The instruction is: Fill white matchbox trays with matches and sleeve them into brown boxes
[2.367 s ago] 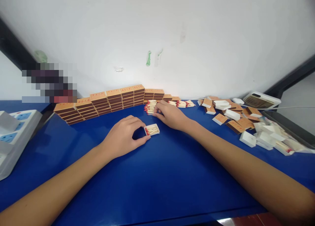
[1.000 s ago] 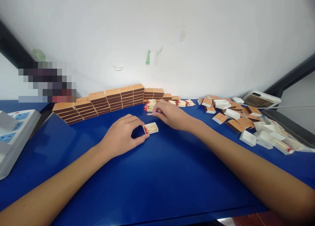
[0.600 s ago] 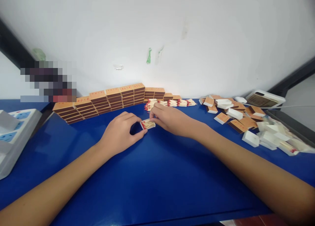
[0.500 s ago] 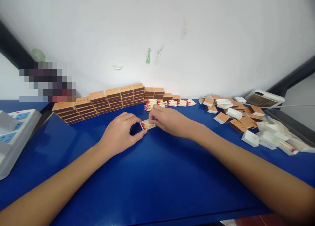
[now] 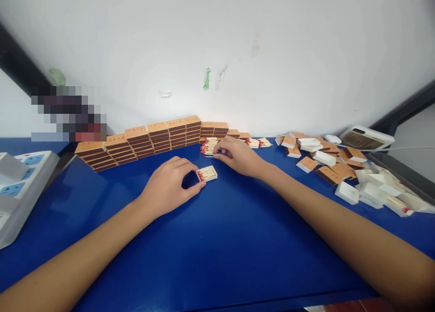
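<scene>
My left hand [image 5: 170, 180] grips the left end of a small white matchbox tray [image 5: 215, 177] between thumb and fingers, on the blue table. Red-headed matches [image 5: 206, 173] lie side by side in the tray, heads to the left. My right hand [image 5: 238, 155] is behind and right of the tray, at the front of a row of match piles [image 5: 209, 144]. Its thumb and forefinger are closed at the end of a single match [image 5: 208, 156] lying before the leftmost pile. The hand hides part of the row.
Stacked matchboxes [image 5: 152, 137] line the wall. Loose sleeves [image 5: 329, 174] and white trays [image 5: 346, 192] are heaped at the right, one tray holding matches. Behind them are a white device [image 5: 367, 137], a cable and a dark phone-like slab [image 5: 404, 173]. A power strip [image 5: 23, 189] stands at the left.
My right hand has moved from the tray back and to the right, to the match piles. The matches in the tray are now uncovered. My left hand keeps its grip on the tray.
</scene>
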`<move>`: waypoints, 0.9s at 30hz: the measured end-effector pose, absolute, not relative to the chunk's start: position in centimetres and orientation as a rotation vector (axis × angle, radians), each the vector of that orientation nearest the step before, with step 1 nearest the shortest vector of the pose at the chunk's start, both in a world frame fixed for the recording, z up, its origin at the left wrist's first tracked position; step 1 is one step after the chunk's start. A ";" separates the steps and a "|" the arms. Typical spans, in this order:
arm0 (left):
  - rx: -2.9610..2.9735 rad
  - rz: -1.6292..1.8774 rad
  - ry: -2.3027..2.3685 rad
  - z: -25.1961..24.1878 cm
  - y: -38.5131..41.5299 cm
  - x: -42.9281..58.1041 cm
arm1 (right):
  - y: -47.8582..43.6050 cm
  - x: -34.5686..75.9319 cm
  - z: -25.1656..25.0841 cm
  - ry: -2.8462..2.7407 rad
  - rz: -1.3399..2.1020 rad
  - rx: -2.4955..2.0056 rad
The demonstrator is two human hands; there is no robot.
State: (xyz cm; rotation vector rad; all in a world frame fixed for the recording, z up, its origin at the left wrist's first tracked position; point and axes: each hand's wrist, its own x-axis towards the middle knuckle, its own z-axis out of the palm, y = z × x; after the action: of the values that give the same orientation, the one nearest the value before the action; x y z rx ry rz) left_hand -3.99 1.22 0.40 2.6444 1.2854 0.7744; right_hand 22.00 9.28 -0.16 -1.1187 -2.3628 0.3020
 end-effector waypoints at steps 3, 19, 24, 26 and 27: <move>2.649 0.766 1.291 0.4 1.2 -4.0 | 9.5 21.9 -0.5 -2.363 0.319 -1.118; 2.650 0.752 1.331 0.4 1.3 -4.0 | 7.9 21.8 1.2 -2.461 0.376 -1.113; 2.652 0.767 1.332 0.4 1.3 -4.0 | 6.0 21.0 2.1 -2.530 0.393 -1.050; 2.657 0.769 1.325 0.4 1.3 -4.0 | 5.5 20.6 2.1 -2.584 0.355 -1.030; 2.658 0.769 1.322 0.4 1.3 -4.0 | 5.3 20.5 2.1 -2.605 0.327 -1.022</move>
State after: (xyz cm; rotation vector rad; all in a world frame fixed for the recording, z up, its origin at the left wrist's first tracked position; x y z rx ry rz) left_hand -4.02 1.29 0.43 2.6584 1.3224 0.7685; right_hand 20.50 5.27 2.09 -1.0220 -2.6047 0.3265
